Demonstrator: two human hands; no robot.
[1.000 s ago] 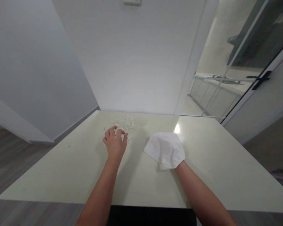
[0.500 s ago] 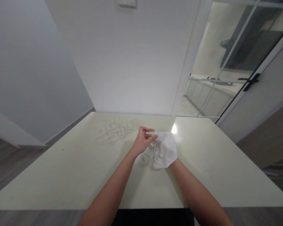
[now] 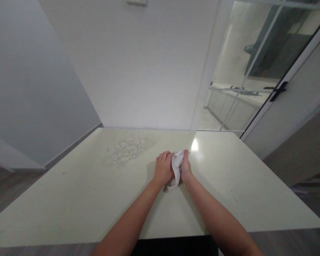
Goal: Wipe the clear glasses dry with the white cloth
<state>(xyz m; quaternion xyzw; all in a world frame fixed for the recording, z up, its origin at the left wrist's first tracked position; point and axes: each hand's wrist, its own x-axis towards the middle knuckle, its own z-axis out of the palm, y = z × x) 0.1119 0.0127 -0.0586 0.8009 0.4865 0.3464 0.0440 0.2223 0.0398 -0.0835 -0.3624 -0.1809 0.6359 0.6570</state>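
Observation:
My left hand (image 3: 164, 168) is closed, its back towards me, against the left side of a bunched white cloth (image 3: 177, 160). Pressed to the cloth's other side is my right hand (image 3: 186, 168), closed with the thumb up and the fabric gathered in its grip. The stemmed wine glass seen a moment earlier is now hidden between cloth and hands. Both hands are close together over the middle of the pale table (image 3: 101, 199). Several clear stemmed glasses (image 3: 126, 151) stand grouped left of my hands, apart from them.
Behind the table's far edge rises a white wall (image 3: 149, 78). A glazed door with a black handle (image 3: 278, 91) is at the right. A bright light reflection lies on the tabletop just beyond my right hand.
My left hand has shifted from the glass's rim to close round its side with the cloth. The spread cloth has been bunched around the glass, and my right hand has come out from under it.

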